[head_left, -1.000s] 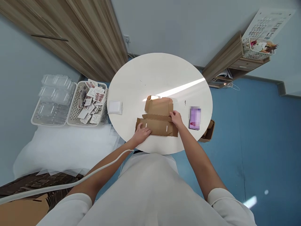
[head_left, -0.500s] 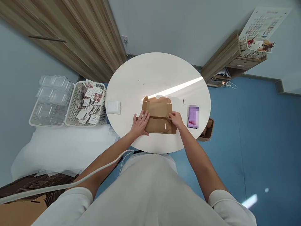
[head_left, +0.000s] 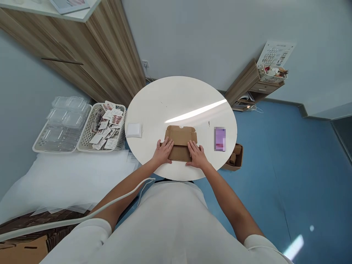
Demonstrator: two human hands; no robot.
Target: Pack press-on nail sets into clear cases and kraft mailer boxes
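A brown cardboard box (head_left: 180, 136) lies unfolded on the round white table (head_left: 154, 99), its far panel flat and its near part in front of me. My left hand (head_left: 163, 151) rests with spread fingers on the box's left side. On the right side, my right hand (head_left: 197, 154) lies over the near part, fingers stretched out and covering that corner. A phone with a purple screen (head_left: 220, 139) lies to the right of the box. Over at the table's left edge is a small white packet (head_left: 134, 130).
Left of the table stand a white basket of printed cards (head_left: 85, 137) and a basket of clear plastic boxes (head_left: 59, 132). An open carton (head_left: 233, 165) is on the floor at right. A white cable (head_left: 110, 201) crosses my left arm.
My right hand has gone from pinching the box's right edge to lying spread on it. My left hand stays on the left side. The camera view has shifted.
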